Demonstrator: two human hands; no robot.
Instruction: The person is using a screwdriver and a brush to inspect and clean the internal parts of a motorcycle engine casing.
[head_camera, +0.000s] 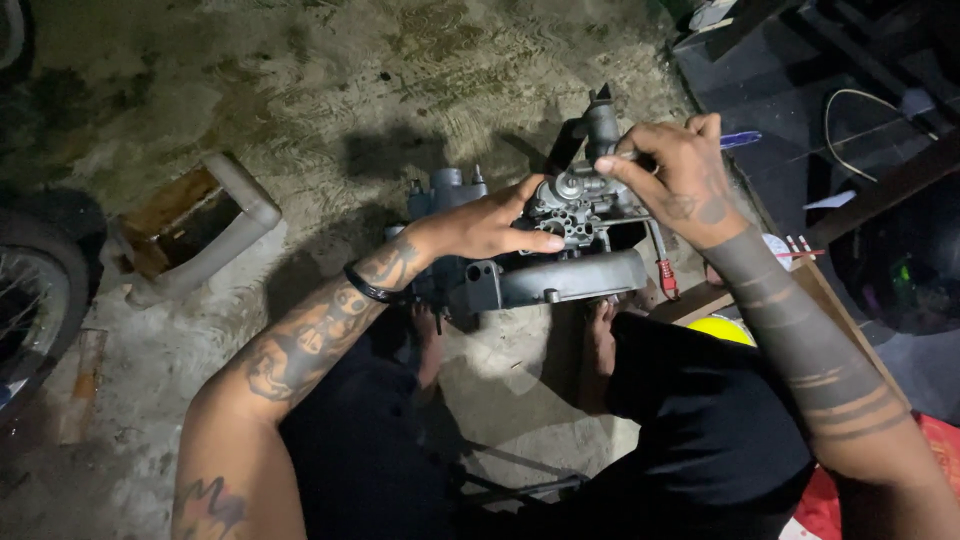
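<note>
- The person is squatting over a grey engine block (560, 275) that is sitting on the rough concrete floor (330, 90), just in front of their bare feet.
- The engine's long axis is running left to right across the view, with its smooth rounded cover on the near side and its taller, busier parts on the far side.
- The left hand (490, 225) is lying flat on top of the engine from the left, fingers (535, 240) stretched out towards the right and pressing on the casting rather than gripping anything; it seems to be steadying the block.
- The right hand (675, 175) is coming in from the right and sitting higher, its fingers (625, 172) pinched narrowly together around a small metal fitting (600, 160) at the top of the engine; I cannot tell whether that is a tool tip or a part of the engine itself.
- That pinched fitting is lying just beyond and to the right of the left fingertips, so the right hand is plainly the nearer one to it.
- A black upright piece (600, 120) is standing on the far side of the engine, just beyond the right fingers.
- A red-handled tool (665, 275) is leaning against the engine's right end, below the right wrist.
- A bent pale pipe (235, 215) is lying well apart on the left, and a spoked wheel (30, 290) is showing at the far left edge.
</note>
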